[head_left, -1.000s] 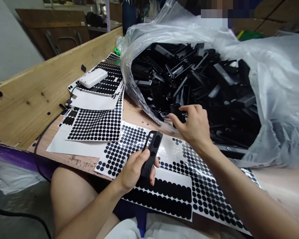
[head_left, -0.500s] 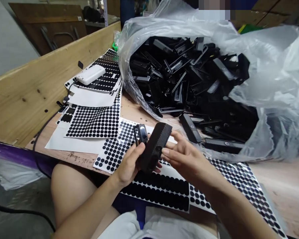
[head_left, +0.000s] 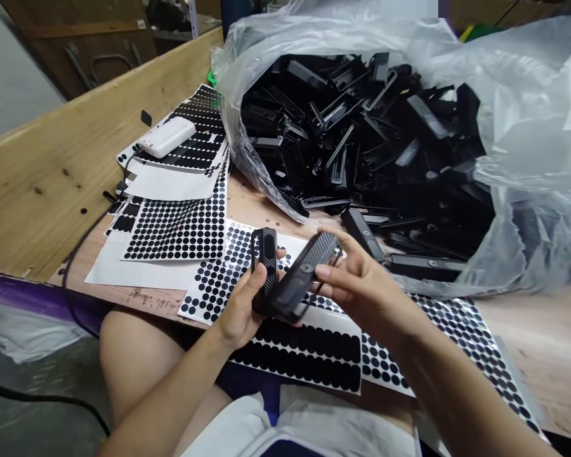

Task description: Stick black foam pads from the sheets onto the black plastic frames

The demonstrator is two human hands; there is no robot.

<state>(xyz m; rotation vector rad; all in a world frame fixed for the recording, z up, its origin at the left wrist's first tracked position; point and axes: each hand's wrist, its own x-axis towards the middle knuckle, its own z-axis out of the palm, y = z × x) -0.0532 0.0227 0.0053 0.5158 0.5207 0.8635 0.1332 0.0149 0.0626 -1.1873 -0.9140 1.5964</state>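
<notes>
My left hand [head_left: 244, 309] is closed around a slim black plastic part [head_left: 268, 257] with a carbon-like weave, held upright, its thumb along the side. A second black plastic part [head_left: 304, 276] is gripped in my right hand [head_left: 349, 270]; it leans to the right, with a small round mark on its textured face under my thumb. The lower ends of the two parts meet or overlap near my left fingers. Under both hands lie sheets of round black stickers [head_left: 209, 298] and a strip of larger black stickers [head_left: 309, 362].
A big clear plastic bag [head_left: 518, 139] full of similar black parts [head_left: 342, 152] lies open behind my hands. On the left, more sticker sheets [head_left: 176, 228] carry a white power bank [head_left: 166, 136] with a cable. A wooden board [head_left: 76, 158] edges the table.
My right hand has turned its black part so the textured face with the round mark shows more. The left part stands more upright. The whole view has shifted slightly.
</notes>
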